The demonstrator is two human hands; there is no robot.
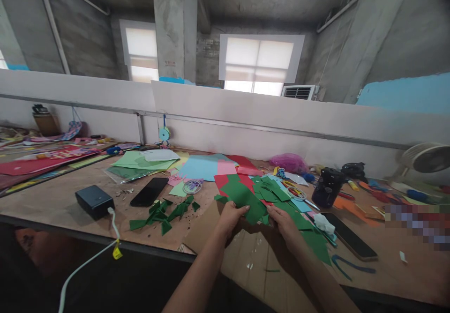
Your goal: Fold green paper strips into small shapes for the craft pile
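My left hand (230, 217) and my right hand (283, 221) both grip the near edge of a dark green paper sheet (242, 198) held over a brown cardboard piece (253, 257) on the wooden table (52, 200). More green paper pieces (272, 191) lie piled just behind my right hand, over red paper (221, 180). A cluster of small green triangular cuttings (163, 212) lies to the left of my left hand.
A black power bank (94, 200) with a white cable and a black phone (149, 191) lie at left. Coloured paper sheets (202, 167) cover the back. At right stand a black tape dispenser (326, 187), scissors (297, 193), another phone (348, 240) and a white fan (423, 160).
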